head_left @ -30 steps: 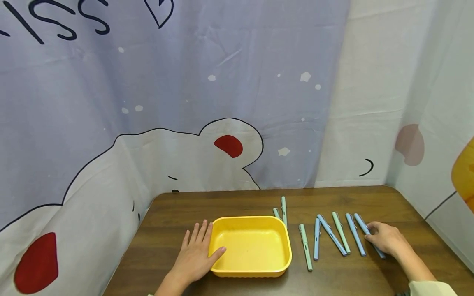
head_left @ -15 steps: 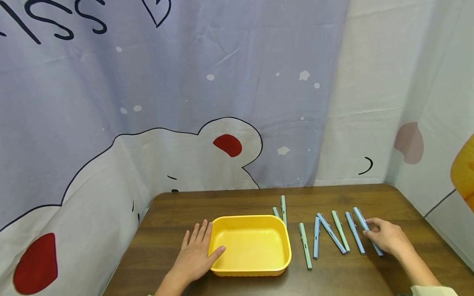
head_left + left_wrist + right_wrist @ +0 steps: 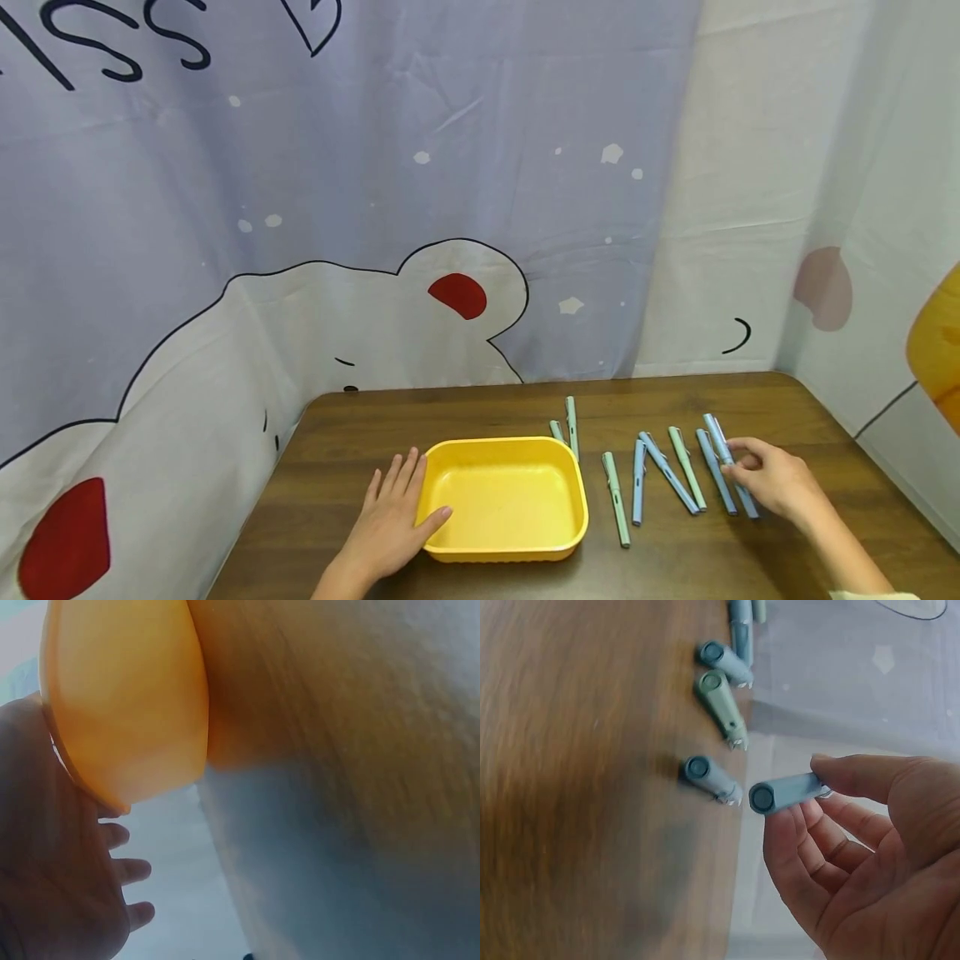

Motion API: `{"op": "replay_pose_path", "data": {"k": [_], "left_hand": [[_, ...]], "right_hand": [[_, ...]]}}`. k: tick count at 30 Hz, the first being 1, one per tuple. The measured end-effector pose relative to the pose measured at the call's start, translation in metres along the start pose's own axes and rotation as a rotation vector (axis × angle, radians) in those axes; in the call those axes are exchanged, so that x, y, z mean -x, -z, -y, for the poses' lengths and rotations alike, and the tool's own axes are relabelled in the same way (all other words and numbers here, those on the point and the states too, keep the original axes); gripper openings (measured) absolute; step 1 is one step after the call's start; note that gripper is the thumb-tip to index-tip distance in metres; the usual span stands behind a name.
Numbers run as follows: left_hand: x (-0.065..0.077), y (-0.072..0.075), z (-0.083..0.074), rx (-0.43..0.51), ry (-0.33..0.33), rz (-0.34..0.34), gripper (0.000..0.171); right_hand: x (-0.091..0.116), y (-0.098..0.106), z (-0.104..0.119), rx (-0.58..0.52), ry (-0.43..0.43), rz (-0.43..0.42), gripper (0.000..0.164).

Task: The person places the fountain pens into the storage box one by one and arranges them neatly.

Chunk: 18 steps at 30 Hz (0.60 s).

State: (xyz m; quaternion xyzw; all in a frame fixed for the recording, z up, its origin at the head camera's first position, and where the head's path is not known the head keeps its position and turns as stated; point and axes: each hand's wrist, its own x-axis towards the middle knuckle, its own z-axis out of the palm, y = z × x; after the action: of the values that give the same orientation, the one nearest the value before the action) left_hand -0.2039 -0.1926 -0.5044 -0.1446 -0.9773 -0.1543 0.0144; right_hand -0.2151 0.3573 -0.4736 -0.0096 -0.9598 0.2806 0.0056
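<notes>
My right hand point(image 3: 776, 479) pinches a blue pen point(image 3: 791, 793) between thumb and fingers; in the right wrist view it is held off the wooden table. Just left of it in the head view lies another blue pen point(image 3: 716, 472), then a green pen point(image 3: 687, 468). My left hand point(image 3: 386, 517) rests with straight fingers along the left side of a yellow plastic basin point(image 3: 506, 554), its thumb over the rim. In the left wrist view the basin's wall point(image 3: 127, 697) stands against that hand. Inside, the basin holds nothing visible.
Two blue pens point(image 3: 637, 483) and a green pen point(image 3: 617, 500) lie between the basin and the other pens. Behind the basin's back right corner are two more green pens point(image 3: 572, 425), partly hidden. A printed curtain point(image 3: 450, 208) hangs behind the wooden table point(image 3: 450, 412).
My right hand has lifted the rightmost blue pen and carried it slightly left and away from me, close to the neighbouring blue pen. The left hand stays on the basin.
</notes>
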Motion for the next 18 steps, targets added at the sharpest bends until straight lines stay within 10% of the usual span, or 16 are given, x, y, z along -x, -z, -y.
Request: {"op": "replay_pose_path", "data": {"k": [18], "left_hand": [[0.008,0.003,-0.002,-0.005,-0.009,-0.002,0.088]], "right_hand": [[0.007,-0.018,0.033,-0.647,-0.036,0.197,0.072]]}}
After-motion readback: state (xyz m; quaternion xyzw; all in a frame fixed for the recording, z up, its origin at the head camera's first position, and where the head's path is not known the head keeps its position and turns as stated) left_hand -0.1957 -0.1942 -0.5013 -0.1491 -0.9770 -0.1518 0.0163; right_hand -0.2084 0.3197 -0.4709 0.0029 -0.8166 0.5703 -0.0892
